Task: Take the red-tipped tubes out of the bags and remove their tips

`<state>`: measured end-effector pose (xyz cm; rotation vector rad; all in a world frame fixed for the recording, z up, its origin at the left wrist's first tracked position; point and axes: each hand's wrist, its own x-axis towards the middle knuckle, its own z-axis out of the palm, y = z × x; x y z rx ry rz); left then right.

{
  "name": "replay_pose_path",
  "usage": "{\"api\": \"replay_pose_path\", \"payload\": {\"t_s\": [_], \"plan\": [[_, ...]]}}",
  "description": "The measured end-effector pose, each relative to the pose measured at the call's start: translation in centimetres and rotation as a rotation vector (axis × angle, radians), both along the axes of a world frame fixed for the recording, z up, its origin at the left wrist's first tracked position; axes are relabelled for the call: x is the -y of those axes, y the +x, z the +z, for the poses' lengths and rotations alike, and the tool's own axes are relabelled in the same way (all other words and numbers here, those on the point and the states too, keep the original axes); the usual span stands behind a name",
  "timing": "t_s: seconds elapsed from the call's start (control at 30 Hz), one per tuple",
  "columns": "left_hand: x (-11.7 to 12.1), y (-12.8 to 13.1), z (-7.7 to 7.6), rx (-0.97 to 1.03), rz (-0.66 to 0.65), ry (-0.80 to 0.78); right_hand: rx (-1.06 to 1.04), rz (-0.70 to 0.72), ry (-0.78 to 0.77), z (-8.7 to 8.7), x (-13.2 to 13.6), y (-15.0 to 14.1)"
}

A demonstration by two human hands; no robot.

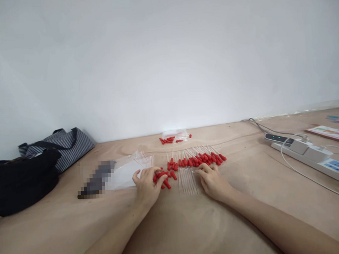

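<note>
Bare forearms (pixel 128 224) come nearest. Thin clear tubes (pixel 187 182) lie between the hands, long axes running toward the pale wall (pixel 167 67); beyond, red-capped clear tubes (pixel 200 160) fan out, capped ends toward the camera. The left hand (pixel 148 184), half spread, touches loose red tapered caps (pixel 166 183); the right hand (pixel 214 181) bunches its fingertips. Whether either grips 1 piece, I cannot tell. Brown tabletop (pixel 254 176) stretches rightward to the white power strip (pixel 312 159).
</note>
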<state>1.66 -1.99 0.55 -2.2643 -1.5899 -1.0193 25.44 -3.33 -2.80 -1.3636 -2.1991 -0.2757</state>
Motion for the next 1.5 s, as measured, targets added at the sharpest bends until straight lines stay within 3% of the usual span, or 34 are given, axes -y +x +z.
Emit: {"api": "replay_pose_path", "payload": {"t_s": [0.17,0.47,0.67,0.97,1.07,1.3,1.5], "plan": [[-1.3,-1.4,0.3,0.019,0.123,-0.053,-0.082,-0.030,-0.065,-0.5,-0.4,-0.3],[-2.3,0.0,0.2,-0.097,0.130,-0.095,-0.175,0.057,-0.134,0.4,0.9,-1.3],[-3.5,0.5,0.6,-0.120,0.170,-0.134,-0.168,0.033,-0.069,0.9,1.1,-1.3],[-5.9,2.4,1.6,-0.152,0.112,-0.475,-0.165,-0.016,0.001,0.9,0.7,-0.9],[-6.4,2.2,1.6,-0.145,0.110,-0.522,-0.155,-0.014,0.008,0.9,0.8,-1.0],[-6.6,2.1,1.3,-0.109,0.147,-0.499,-0.178,-0.021,-0.015,0.8,0.6,-0.9],[-4.8,1.1,2.5,-0.072,0.221,-0.349,-0.203,-0.006,0.021,0.5,0.4,-0.7]]}}
